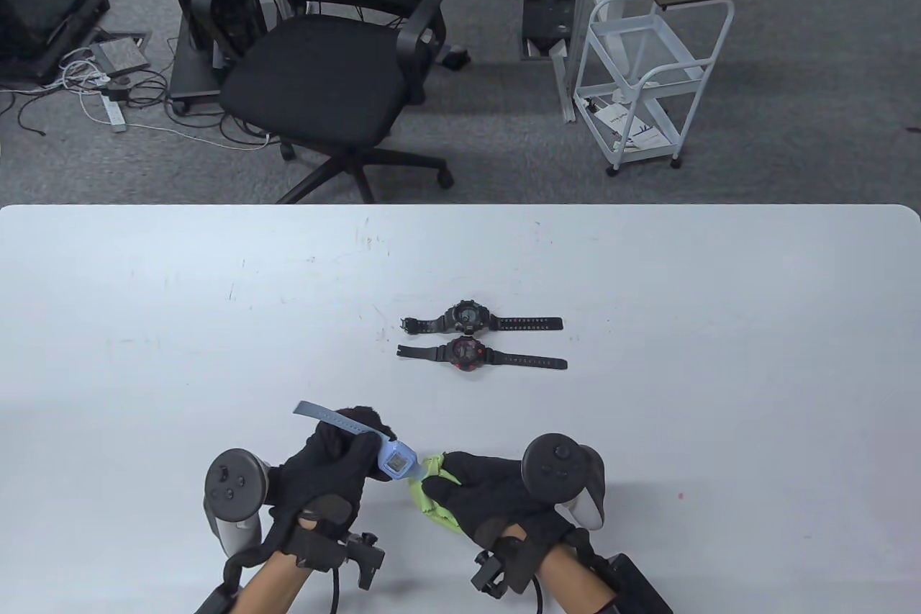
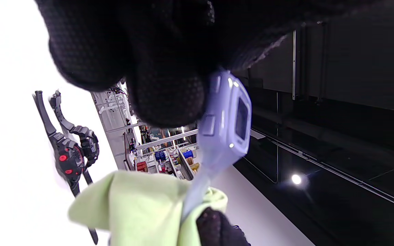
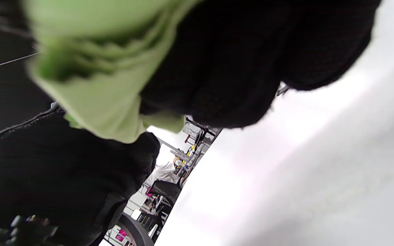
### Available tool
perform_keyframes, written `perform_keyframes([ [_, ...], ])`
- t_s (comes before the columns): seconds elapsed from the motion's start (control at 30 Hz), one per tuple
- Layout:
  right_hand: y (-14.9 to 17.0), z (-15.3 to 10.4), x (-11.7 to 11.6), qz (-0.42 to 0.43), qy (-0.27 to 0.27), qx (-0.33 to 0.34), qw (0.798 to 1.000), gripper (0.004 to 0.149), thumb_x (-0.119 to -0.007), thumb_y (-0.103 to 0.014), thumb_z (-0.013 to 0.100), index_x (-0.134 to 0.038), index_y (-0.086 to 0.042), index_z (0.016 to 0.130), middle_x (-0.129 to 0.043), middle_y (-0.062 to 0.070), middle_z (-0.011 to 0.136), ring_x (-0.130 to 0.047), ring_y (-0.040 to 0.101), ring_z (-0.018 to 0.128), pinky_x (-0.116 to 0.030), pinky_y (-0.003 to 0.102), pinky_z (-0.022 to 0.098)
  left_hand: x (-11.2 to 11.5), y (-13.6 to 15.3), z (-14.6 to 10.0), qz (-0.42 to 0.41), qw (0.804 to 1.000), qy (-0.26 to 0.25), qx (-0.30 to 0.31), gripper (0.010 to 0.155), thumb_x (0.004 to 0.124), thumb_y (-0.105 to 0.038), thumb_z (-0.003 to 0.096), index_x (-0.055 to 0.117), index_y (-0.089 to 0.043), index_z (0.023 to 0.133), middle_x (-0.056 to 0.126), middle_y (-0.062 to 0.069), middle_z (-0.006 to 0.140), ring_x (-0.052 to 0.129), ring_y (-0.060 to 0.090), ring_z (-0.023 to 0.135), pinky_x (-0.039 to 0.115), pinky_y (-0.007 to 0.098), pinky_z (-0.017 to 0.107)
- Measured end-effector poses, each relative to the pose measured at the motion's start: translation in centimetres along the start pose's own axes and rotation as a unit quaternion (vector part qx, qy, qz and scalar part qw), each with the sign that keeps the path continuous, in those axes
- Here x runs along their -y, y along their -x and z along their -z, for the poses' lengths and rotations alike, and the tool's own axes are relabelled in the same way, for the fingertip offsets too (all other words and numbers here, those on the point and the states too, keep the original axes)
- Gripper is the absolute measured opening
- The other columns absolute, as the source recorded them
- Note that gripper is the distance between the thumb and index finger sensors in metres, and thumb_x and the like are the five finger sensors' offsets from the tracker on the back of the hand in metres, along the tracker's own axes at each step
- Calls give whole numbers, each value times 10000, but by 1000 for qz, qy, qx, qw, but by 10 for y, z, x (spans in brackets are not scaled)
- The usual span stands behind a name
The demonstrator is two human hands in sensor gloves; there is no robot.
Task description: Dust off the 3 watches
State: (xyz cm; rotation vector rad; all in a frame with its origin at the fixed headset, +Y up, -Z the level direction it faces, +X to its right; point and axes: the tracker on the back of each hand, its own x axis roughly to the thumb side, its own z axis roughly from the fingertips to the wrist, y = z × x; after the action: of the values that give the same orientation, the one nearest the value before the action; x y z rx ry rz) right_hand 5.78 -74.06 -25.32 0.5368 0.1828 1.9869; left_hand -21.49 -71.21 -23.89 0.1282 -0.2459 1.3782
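My left hand [image 1: 338,459] grips a light blue watch [image 1: 395,459] above the table near its front edge; its strap [image 1: 327,416] sticks out to the upper left. The blue watch [image 2: 229,126] shows close up in the left wrist view, its lower strap wrapped in the cloth [image 2: 139,205]. My right hand [image 1: 489,491] pinches a lime green cloth [image 1: 432,491] around that strap. The green cloth [image 3: 94,68] fills the top of the right wrist view. Two black watches lie flat mid-table: a plain black one [image 1: 468,317] and one with red accents [image 1: 466,353].
The white table [image 1: 144,326] spreads wide on both sides of my hands. Beyond its far edge stand a black office chair [image 1: 331,60] and a white wire cart [image 1: 640,74] on grey carpet.
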Motion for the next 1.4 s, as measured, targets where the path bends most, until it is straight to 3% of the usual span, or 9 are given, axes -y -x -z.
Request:
perform_keyframes([
  [0.1, 2, 0, -1, 4, -6, -4, 1000, 493, -827, -461, 425, -982, -160, 783, -1019, 5, 584, -1041, 207, 488, -815, 553, 463, -1, 1, 0, 3, 1000, -1, 1, 453, 828, -307, 485, 784, -104, 888, 1017, 58, 733, 1107, 231, 411, 916, 499, 440],
  [0.3, 1, -1, 3, -18, 11, -6, 1000, 495, -833, -536, 433, -1038, -151, 666, -1043, -28, 464, -1062, 165, 383, -850, 522, 411, -3, 0, 0, 1, 1000, -6, 0, 454, 828, -306, 486, 783, -102, 889, 1015, 59, 735, 1106, 231, 413, 914, 501, 443],
  [0.5, 3, 0, 2, -8, -12, -7, 1000, 492, -826, -469, 421, -989, -164, 770, -1021, 5, 575, -1041, 207, 481, -815, 553, 462, -4, 0, 0, 0, 1000, -5, 0, 453, 829, -307, 486, 785, -105, 889, 1015, 58, 736, 1105, 234, 415, 913, 503, 446],
  [0.7, 2, -1, 3, -18, 5, -6, 1000, 491, -839, -524, 432, -1033, -150, 685, -1042, -21, 481, -1059, 171, 397, -846, 525, 417, -5, 1, 0, -1, 1000, -7, -1, 454, 829, -306, 487, 783, -102, 890, 1014, 59, 736, 1105, 235, 415, 911, 506, 447],
  [0.9, 4, 0, 1, -4, -17, -12, 1000, 488, -829, -476, 429, -989, -160, 766, -1022, 2, 569, -1043, 201, 476, -819, 547, 458, -5, 0, 0, 1, 1000, -9, 1, 454, 828, -307, 488, 783, -103, 891, 1014, 60, 737, 1105, 233, 415, 912, 504, 447],
  [1.1, 2, -1, 4, -22, 7, -14, 1000, 495, -831, -541, 432, -1038, -150, 654, -1044, -33, 447, -1064, 155, 363, -858, 513, 399, -7, -1, 0, -2, 1000, -15, 1, 454, 828, -307, 488, 782, -104, 892, 1013, 59, 739, 1106, 233, 414, 912, 504, 447],
  [1.27, 3, -1, 3, -8, -11, -11, 1000, 492, -829, -472, 416, -1006, -152, 745, -1035, 6, 535, -1051, 194, 442, -830, 541, 443, -7, -1, 0, -3, 1000, -15, 2, 454, 828, -307, 489, 783, -103, 892, 1013, 59, 741, 1105, 233, 414, 911, 505, 450],
  [1.4, 3, -2, 4, -22, 4, -13, 1000, 493, -839, -515, 423, -1030, -148, 690, -1050, -20, 480, -1067, 166, 389, -853, 518, 410, -8, -1, 0, -2, 1000, -17, 1, 454, 829, -307, 489, 782, -102, 892, 1013, 61, 739, 1104, 235, 414, 911, 506, 450],
])
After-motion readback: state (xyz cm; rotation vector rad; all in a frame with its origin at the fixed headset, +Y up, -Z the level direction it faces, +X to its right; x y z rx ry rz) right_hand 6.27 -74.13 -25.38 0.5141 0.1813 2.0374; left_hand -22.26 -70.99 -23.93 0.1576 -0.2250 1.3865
